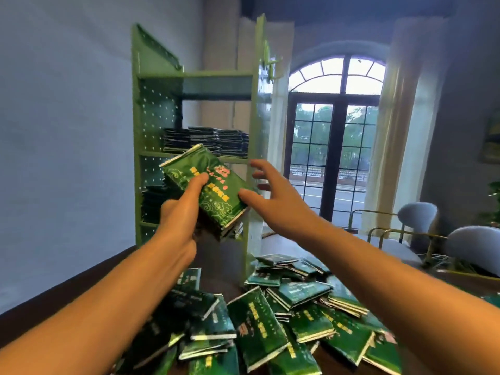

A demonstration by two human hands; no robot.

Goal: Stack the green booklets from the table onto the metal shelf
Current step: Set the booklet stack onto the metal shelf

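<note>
Dark table (216,282): loose green booklets (257,328) heaped | green metal shelf (151,109): stacks (205,142) inside | left hand (178,215): grips raised bundle (216,196) before shelf | right hand (276,196): fingers spread wide beside it | arched window (335,131), curtains (400,104)

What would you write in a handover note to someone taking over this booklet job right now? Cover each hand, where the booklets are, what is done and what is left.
Left hand: grips a bundle of green booklets, raised in front of the metal shelf.
Right hand: open, fingers spread, thumb at the bundle's right edge.
Done: stacks already sit on the shelf's middle level.
Left: place the held bundle, then move the loose pile off the table; many booklets lie there.
</note>
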